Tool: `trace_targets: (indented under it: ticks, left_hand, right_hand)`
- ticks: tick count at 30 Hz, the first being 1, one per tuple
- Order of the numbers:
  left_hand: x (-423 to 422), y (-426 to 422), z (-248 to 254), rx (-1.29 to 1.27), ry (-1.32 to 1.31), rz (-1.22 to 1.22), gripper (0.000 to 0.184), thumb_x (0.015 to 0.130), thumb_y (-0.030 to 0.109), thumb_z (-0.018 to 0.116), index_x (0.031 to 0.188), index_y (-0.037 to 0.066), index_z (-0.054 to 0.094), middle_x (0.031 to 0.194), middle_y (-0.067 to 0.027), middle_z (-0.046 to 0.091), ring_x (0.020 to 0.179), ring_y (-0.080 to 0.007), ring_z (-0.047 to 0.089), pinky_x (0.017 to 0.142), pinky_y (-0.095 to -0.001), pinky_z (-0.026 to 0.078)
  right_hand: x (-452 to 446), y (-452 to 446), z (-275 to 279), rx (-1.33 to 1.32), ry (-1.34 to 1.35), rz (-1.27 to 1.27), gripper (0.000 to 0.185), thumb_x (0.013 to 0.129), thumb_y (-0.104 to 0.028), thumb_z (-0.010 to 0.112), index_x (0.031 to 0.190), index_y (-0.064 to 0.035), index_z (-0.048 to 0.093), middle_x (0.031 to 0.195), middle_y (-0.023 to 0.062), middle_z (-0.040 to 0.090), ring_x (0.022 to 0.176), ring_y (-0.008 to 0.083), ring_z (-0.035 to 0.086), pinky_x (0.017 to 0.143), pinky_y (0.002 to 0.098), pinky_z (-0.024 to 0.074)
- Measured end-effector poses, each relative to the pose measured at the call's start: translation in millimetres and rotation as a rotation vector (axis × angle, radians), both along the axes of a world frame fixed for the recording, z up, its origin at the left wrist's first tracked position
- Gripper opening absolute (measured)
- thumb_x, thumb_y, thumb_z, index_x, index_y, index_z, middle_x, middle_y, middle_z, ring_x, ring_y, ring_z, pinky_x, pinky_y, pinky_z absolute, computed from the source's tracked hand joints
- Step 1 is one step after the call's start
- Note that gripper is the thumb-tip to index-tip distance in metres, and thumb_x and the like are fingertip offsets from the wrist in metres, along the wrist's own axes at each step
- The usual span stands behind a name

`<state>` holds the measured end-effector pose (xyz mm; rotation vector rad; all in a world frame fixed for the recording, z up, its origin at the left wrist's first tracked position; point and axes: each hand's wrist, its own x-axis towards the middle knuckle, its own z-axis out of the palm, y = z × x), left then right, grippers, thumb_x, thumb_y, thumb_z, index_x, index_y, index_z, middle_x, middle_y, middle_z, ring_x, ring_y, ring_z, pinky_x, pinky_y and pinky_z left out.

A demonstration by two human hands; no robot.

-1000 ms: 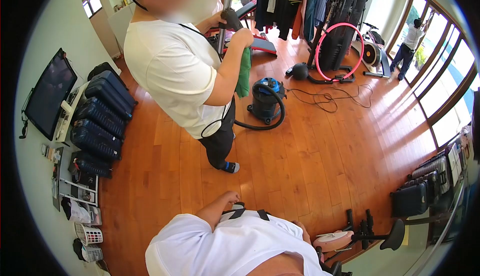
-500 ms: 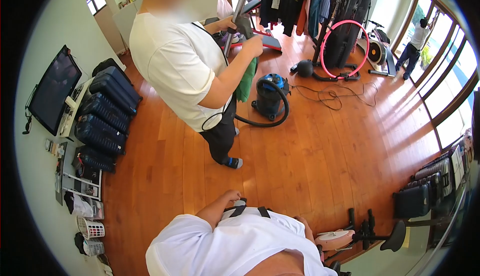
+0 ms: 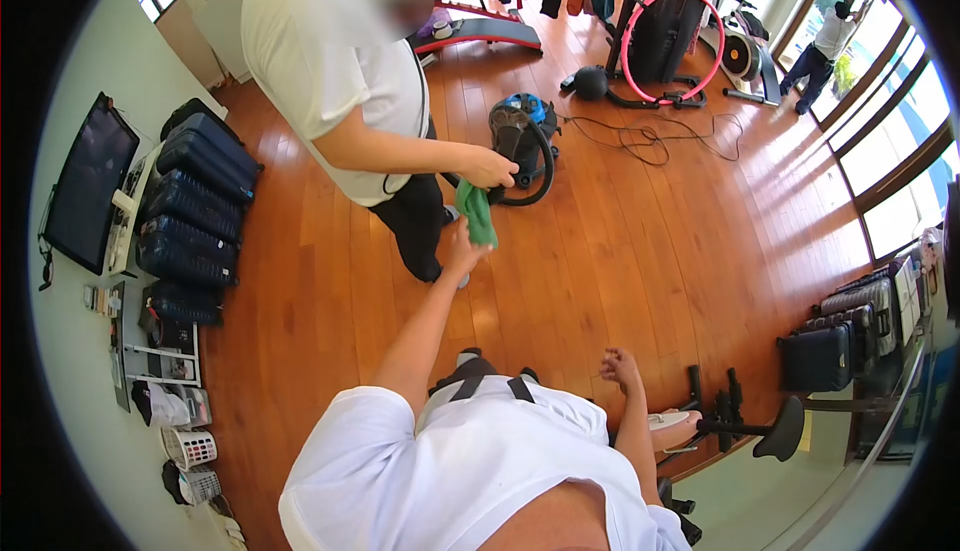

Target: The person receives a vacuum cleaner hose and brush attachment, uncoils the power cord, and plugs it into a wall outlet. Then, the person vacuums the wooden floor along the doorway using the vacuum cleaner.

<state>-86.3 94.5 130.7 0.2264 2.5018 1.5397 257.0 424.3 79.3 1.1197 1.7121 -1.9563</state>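
Now, nearest, the wearer's right hand (image 3: pixel 622 369) has lifted away from the white shirt (image 3: pixel 500 461), fingers loosely bent and apart with nothing visible in them, close to one pale pink exercise bike (image 3: pixel 675 431). Off by the left wall I count two white baskets (image 3: pixel 190 459). The left hand (image 3: pixel 466 251), down by the waist half a second ago, has stretched forward to the lower end of the one green cloth (image 3: pixel 476 213); its fingers are at the fabric, though I can't tell whether they pinch it firmly. At the cloth's upper end is a co-worker's hand (image 3: pixel 488 166), so what hung at that person's side lies between two people, and the work, I'd judge, is shared for the moment. Along the left are at least four dark suitcases (image 3: pixel 187 249), and just beyond the hands stands one vacuum cleaner (image 3: pixel 512 131). Farther back come one black ball (image 3: pixel 590 82), one pink hoop (image 3: pixel 625 46) and a second bike (image 3: pixel 741 54), then one more co-worker (image 3: pixel 831 36) at the glass doors (image 3: pixel 905 71)
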Motion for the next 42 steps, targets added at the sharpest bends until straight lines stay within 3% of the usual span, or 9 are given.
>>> trace_targets:
  ticks: [6,12,19,22,28,31,35,39,42]
  left_hand:
    - [20,44,63,0.174,-0.035,0.197,0.099,0.068,0.024,0.079,0.143,0.005,0.018,0.132,-0.0229,0.032,0.107,-0.028,0.051,0.085,-0.0367,0.047]
    - [-1,54,49,0.091,0.235,0.219,0.101,0.063,0.019,0.083,0.141,0.004,0.021,0.12,-0.0195,0.037,0.098,-0.0285,0.048,0.086,-0.0368,0.044]
    - [-48,74,47,-0.058,0.273,0.263,0.094,0.063,0.014,0.082,0.136,0.001,0.025,0.126,-0.0222,0.035,0.119,-0.0345,0.036,0.102,-0.0404,0.032]
    - [-74,86,-15,0.27,0.249,0.386,0.095,0.062,0.011,0.083,0.135,0.0,0.023,0.127,-0.0198,0.032,0.12,-0.0326,0.035,0.103,-0.0421,0.031]
    - [-123,79,-53,0.401,0.091,0.4,0.092,0.061,0.011,0.084,0.133,0.0,0.029,0.133,-0.02,0.031,0.122,-0.0305,0.034,0.1,-0.0427,0.032]
    - [-164,64,-58,-0.152,0.083,0.171,0.078,0.063,0.018,0.083,0.126,-0.001,0.042,0.133,-0.0192,0.037,0.125,-0.0273,0.033,0.098,-0.0396,0.033]
    - [-193,63,-103,0.231,-0.109,0.138,0.062,0.067,0.025,0.079,0.12,0.005,0.052,0.116,-0.0133,0.057,0.104,-0.0261,0.054,0.089,-0.0348,0.039]
    - [-238,70,-85,-0.273,0.203,0.003,0.047,0.074,0.025,0.075,0.114,0.007,0.058,0.109,-0.0118,0.061,0.099,-0.023,0.058,0.082,-0.034,0.044]
    - [-263,67,-74,-0.258,-0.068,0.118,0.04,0.079,0.023,0.072,0.112,0.005,0.059,0.113,-0.0103,0.061,0.1,-0.0179,0.056,0.08,-0.032,0.045]
  right_hand:
    - [-46,-2,68,-0.094,0.169,-0.074,0.037,0.09,-0.013,0.054,0.124,-0.0011,0.046,0.098,0.0098,0.059,0.077,0.0176,0.061,0.066,0.0301,0.0537]
    - [-94,-12,75,-0.197,0.197,-0.01,0.038,0.09,-0.016,0.056,0.124,-0.0027,0.046,0.1,0.0098,0.059,0.08,0.0176,0.061,0.07,0.0304,0.0528]
    - [-169,-17,62,-0.193,0.162,0.123,0.036,0.088,-0.017,0.057,0.121,-0.0046,0.05,0.096,0.0081,0.059,0.078,0.016,0.061,0.067,0.0275,0.0516]
    - [-202,-13,51,-0.106,0.06,0.242,0.036,0.087,-0.017,0.058,0.12,-0.0039,0.051,0.092,0.0074,0.06,0.075,0.0149,0.06,0.064,0.0268,0.0511]
    - [-282,5,41,0.031,-0.087,0.456,0.037,0.087,-0.016,0.058,0.121,-0.0031,0.05,0.089,0.0067,0.06,0.071,0.0125,0.059,0.06,0.0247,0.0495]
    - [-328,14,36,0.004,-0.07,0.432,0.038,0.087,-0.018,0.058,0.122,-0.0036,0.05,0.091,0.0065,0.06,0.072,0.0127,0.059,0.061,0.0251,0.0497]
    - [-388,25,49,-0.012,-0.092,0.392,0.04,0.088,-0.018,0.058,0.124,-0.0044,0.049,0.095,0.0058,0.06,0.073,0.0131,0.059,0.064,0.026,0.0504]
    - [-439,47,52,-0.063,-0.092,0.423,0.04,0.088,-0.017,0.058,0.125,-0.0047,0.048,0.1,0.0071,0.059,0.075,0.0145,0.061,0.065,0.027,0.0517]
    - [-487,77,47,-0.08,-0.101,0.388,0.04,0.088,-0.016,0.058,0.125,-0.0045,0.048,0.101,0.0088,0.058,0.074,0.016,0.062,0.063,0.027,0.0525]
